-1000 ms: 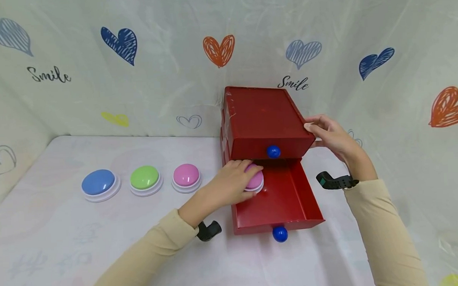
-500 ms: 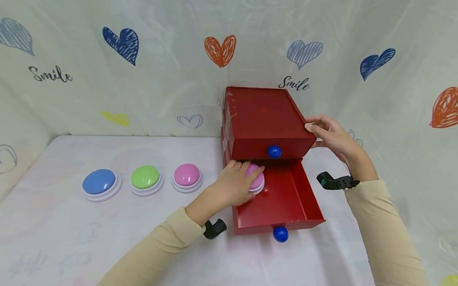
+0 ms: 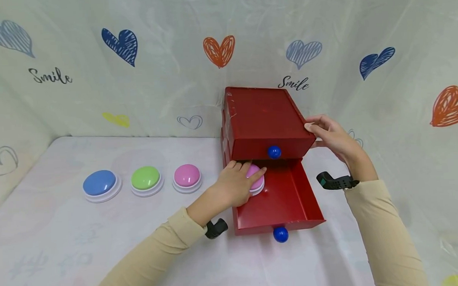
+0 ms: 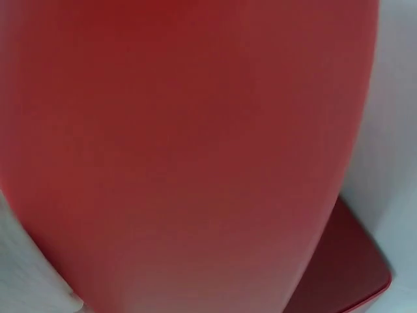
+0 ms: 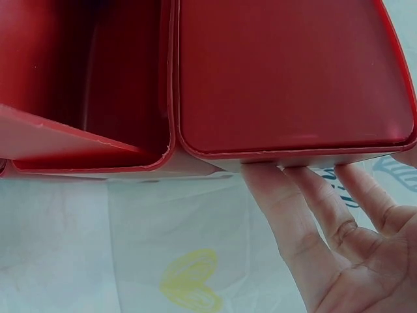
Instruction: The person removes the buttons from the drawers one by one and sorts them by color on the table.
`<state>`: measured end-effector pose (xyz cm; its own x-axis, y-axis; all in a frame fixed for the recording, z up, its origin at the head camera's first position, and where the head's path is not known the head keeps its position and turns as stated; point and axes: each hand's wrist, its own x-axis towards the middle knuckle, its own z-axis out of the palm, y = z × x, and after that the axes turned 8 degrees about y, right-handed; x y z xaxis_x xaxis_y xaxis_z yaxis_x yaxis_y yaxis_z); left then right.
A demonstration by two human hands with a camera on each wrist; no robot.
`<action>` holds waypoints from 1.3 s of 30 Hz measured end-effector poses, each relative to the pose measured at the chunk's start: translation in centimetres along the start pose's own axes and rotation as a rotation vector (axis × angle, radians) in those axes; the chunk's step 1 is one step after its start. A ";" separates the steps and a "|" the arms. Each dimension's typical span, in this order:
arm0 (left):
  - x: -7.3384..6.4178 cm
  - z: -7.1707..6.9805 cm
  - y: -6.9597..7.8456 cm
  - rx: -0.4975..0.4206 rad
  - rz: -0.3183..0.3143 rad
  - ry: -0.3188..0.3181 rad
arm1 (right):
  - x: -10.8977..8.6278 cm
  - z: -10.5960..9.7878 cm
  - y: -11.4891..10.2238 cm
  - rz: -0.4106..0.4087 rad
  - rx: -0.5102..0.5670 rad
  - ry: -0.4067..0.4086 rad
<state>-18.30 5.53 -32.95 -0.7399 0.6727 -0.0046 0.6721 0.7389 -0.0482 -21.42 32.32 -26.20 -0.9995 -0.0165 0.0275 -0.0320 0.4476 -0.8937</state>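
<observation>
White-covered counter (image 3: 84, 224), heart-print backdrop (image 3: 166, 82); pink button (image 3: 257, 180) in the lower drawer (image 3: 285, 200) of a red drawer box (image 3: 263, 112), both hands on the work.
Button dome up, round, no long axis; sits in drawer's left rear, near the upper tier's front edge. Drawer pulled out toward the person, blue knob (image 3: 280, 234) facing front; open floor right of and in front of the button, left wall side tight. Left hand (image 3: 232, 184): grip spread over the button, index across the dome; can't tell if it pinches. Right hand (image 3: 332, 137): grip fairly wide, straight fingers touching box's right side, thumb at its top edge. Blue button (image 3: 99, 182), green button (image 3: 145, 178), second pink one (image 3: 187, 175) in a row at left.
</observation>
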 end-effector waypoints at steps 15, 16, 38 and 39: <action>-0.2 -0.5 0.1 0.010 0.011 0.021 | 0.1 0.0 0.1 0.010 -0.004 0.007; -0.2 -0.5 0.1 0.011 0.013 0.024 | 0.1 0.0 0.1 0.011 -0.006 0.008; -0.6 0.3 -0.6 -0.086 0.080 0.153 | -0.1 0.0 -0.2 0.007 -0.003 0.003; -0.6 0.3 -0.6 -0.094 0.085 0.158 | -0.1 0.0 -0.2 0.006 -0.004 0.002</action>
<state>-18.21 4.67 -33.26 -0.6719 0.7248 0.1522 0.7369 0.6749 0.0391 -21.34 32.26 -26.06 -0.9997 -0.0116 0.0228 -0.0256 0.4513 -0.8920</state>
